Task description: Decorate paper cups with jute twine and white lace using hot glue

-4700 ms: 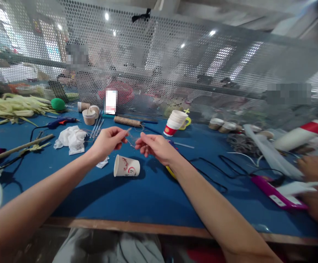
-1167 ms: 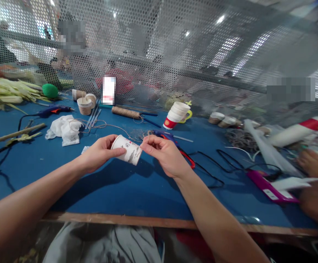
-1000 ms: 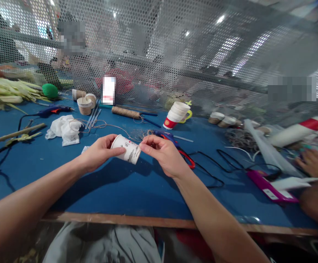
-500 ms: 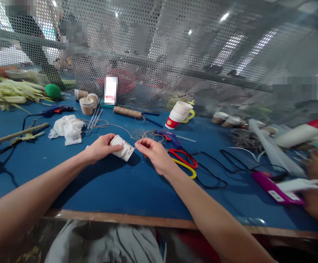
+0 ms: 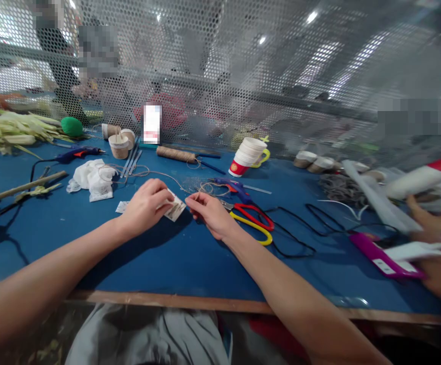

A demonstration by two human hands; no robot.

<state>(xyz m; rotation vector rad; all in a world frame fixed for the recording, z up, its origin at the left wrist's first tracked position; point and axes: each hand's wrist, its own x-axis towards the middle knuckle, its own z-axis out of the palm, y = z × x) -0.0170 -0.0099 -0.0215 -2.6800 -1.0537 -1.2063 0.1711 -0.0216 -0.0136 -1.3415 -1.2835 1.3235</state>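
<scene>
My left hand [image 5: 148, 205] is closed over a small white printed paper cup [image 5: 175, 208], which lies tilted on its side above the table. The hand covers the cup's rim end. At the cup's base edge, the thumb and forefinger of my right hand [image 5: 207, 209] are pinched together on thin brown twine [image 5: 175, 181]. That twine runs back in loose loops across the table. Close behind my right hand are a blue hot glue gun [image 5: 239, 191] and scissors [image 5: 254, 223] with red and yellow handles.
A twine spool [image 5: 175, 154], glue sticks [image 5: 131, 165], twine-wrapped cups [image 5: 119, 148] and a crumpled white bag [image 5: 94, 178] lie behind. A stack of paper cups [image 5: 249, 154] stands at centre right. A purple power strip [image 5: 382, 258] and another person's hand [image 5: 433, 223] are at the right.
My left hand has shifted from the cup's side to over its top, hiding more of it. My right hand stays pinched at the base. The other person's hand at the right has moved.
</scene>
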